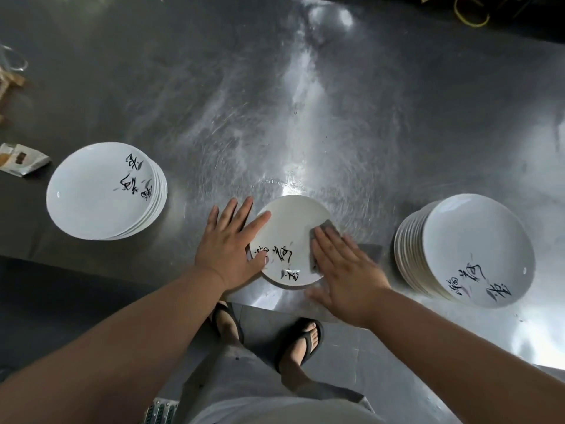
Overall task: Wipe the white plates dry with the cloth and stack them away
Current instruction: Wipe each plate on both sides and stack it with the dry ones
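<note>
A single white plate (290, 231) with black brush lettering lies on the steel table near its front edge. My left hand (229, 246) rests on the plate's left rim with straight, spread fingers. My right hand (345, 270) lies flat on a grey cloth (328, 226), pressing it onto the plate's right side. Most of the cloth is hidden under my palm; a corner shows at my fingertips and another (371, 250) to the right. A stack of several white plates (104, 191) stands at the left. A taller stack of plates (470, 249) stands at the right.
The steel table (305, 117) stretches far back, its surface scuffed and shiny. A small packet (21, 159) lies at the left edge, with a glass (12, 59) and wooden pieces beyond it. My feet in black flip-flops (302, 338) stand below the table's front edge.
</note>
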